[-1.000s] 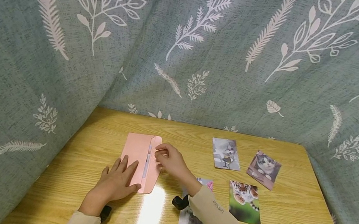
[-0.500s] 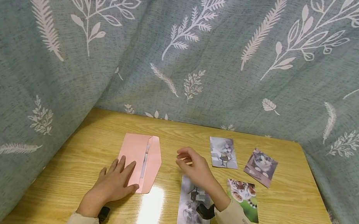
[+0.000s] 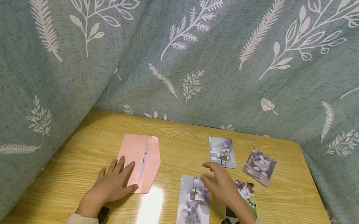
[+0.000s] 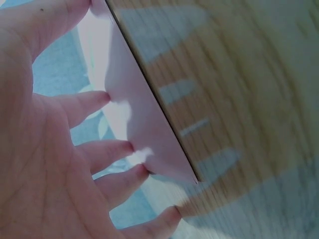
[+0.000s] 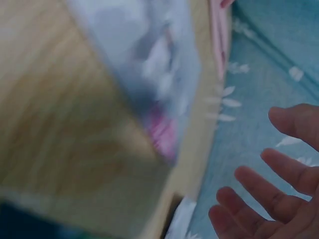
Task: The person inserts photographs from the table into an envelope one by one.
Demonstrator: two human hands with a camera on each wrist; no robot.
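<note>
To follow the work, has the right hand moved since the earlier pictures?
Yes: in the head view, the right hand moved rightward over the table, away from the envelope.

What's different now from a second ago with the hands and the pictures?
The right hand moved away from the flap of the pink envelope, over to the right among the photos. It holds nothing now. The left hand still rests on the envelope, the flap is still open, and all four photos lie where they were.

The pink envelope (image 3: 133, 146), flap open, lies flat under the left hand (image 3: 112, 182); a pale strip (image 3: 143, 165) shows inside. A grey photo (image 3: 190, 205) lies flat beside the right hand (image 3: 221, 184).
</note>
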